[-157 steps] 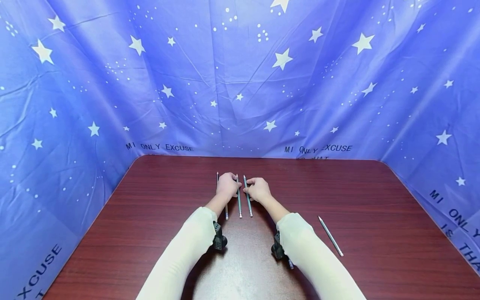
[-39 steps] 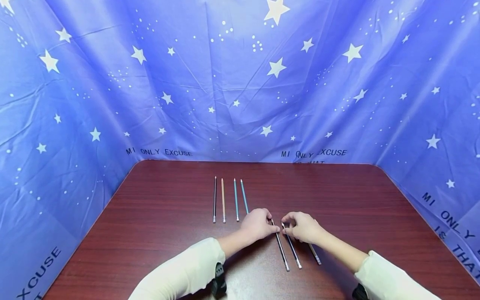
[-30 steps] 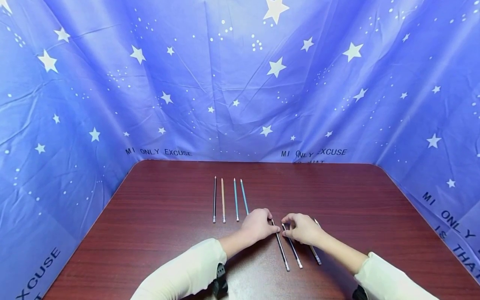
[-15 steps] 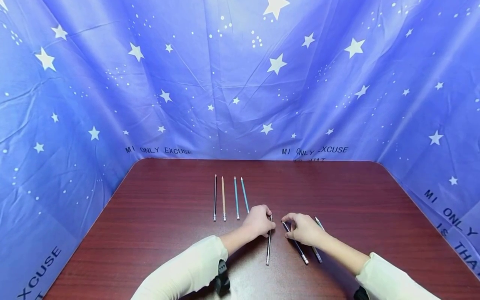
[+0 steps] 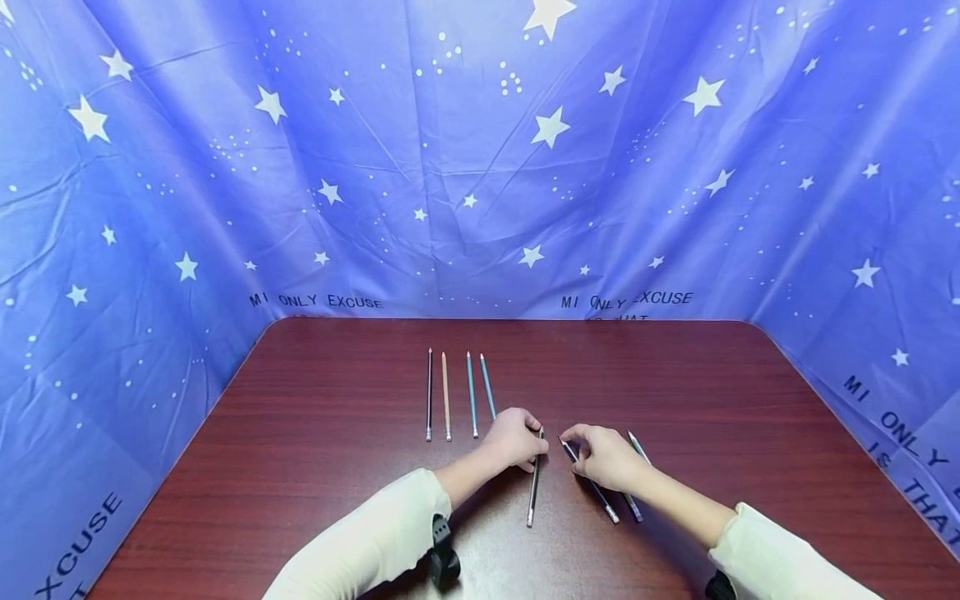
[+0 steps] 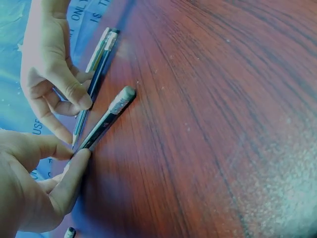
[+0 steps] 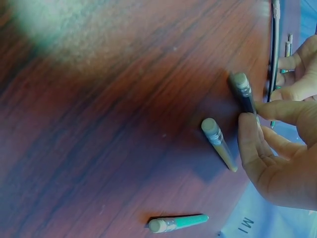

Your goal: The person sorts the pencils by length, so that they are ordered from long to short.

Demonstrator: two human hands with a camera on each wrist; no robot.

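My left hand [image 5: 513, 439] pinches a dark pencil [image 5: 533, 496] near its upper end, thumb and fingertips on the shaft; its white eraser end points toward me. Just to the right, my right hand [image 5: 609, 457] holds a second dark pencil [image 5: 600, 497] between thumb and fingers, the eraser end slanting down to the right. The two pencils lie apart, tips nearer each other than the erasers. In the right wrist view a tan pencil [image 7: 225, 153] and a green pencil [image 7: 190, 221] lie beside the right hand, which partly covers that spot in the head view.
Farther left on the red-brown table [image 5: 337, 467] a row of pencils lies side by side: a black one [image 5: 429, 396], a tan one [image 5: 446, 396] and two blue ones, the last blue pencil [image 5: 487, 385] partly behind my left hand. A blue star-print curtain [image 5: 480, 167] surrounds the table.
Both hands left the row of pencils for the nearer right side. Over the last second the left hand's pencil swung its eraser leftward; the right hand's pencil swung its eraser slightly right.
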